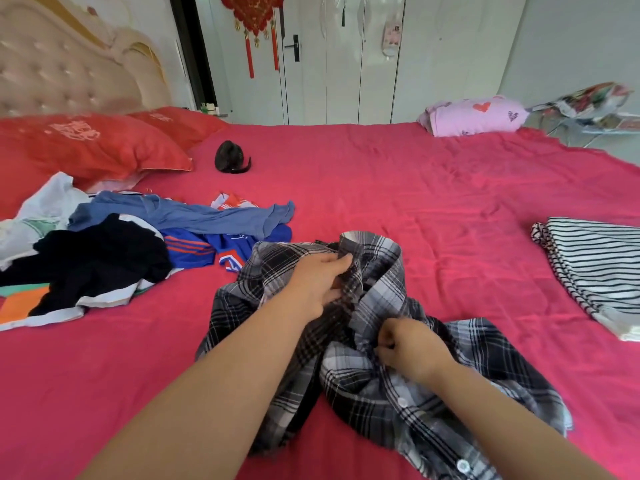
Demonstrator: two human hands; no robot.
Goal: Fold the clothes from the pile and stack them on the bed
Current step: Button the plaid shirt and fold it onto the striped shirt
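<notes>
A crumpled black-and-white plaid shirt [381,393] lies on the pink bed sheet [433,188] in front of me. My left hand [318,282] grips the fabric just below the collar. My right hand [408,344] pinches the button placket lower down, fingers curled. A loose pile of clothes [114,247] sits to the left: blue, black, white and orange garments. A folded black-and-white striped garment [595,268] lies at the right edge of the bed.
Two red pillows [86,147] rest by the padded headboard at the far left. A small black item [230,157] lies near them. A pink heart-print bundle [474,116] sits at the far side, with white wardrobe doors behind.
</notes>
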